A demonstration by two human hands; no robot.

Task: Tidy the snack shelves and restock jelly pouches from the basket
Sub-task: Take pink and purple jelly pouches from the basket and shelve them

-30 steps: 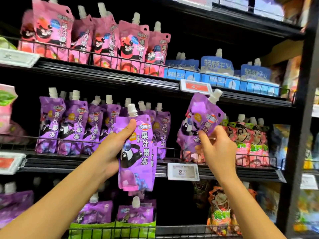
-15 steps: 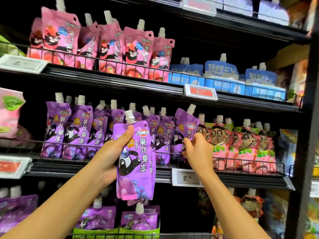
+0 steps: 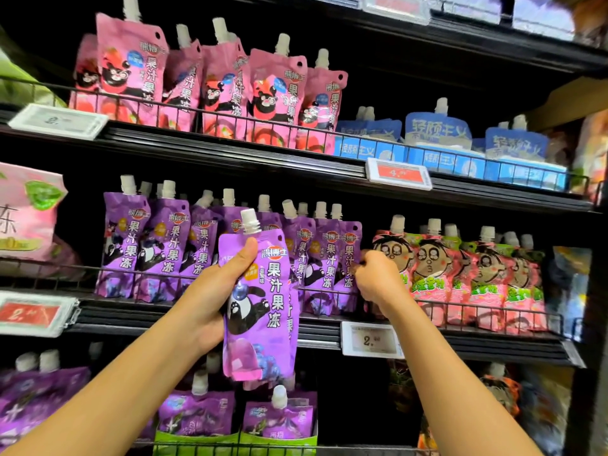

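Purple pouch hides left hand fingers.

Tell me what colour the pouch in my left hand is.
Purple, with a white cap; the head view shows the pouch in the left hand.

Pretty bright on the pouch fronts, light seems to come from the front and above; gaps behind the shelves go near black; wide-angle bend curves the edges; right side smeared with blur; some glare on the price tags.
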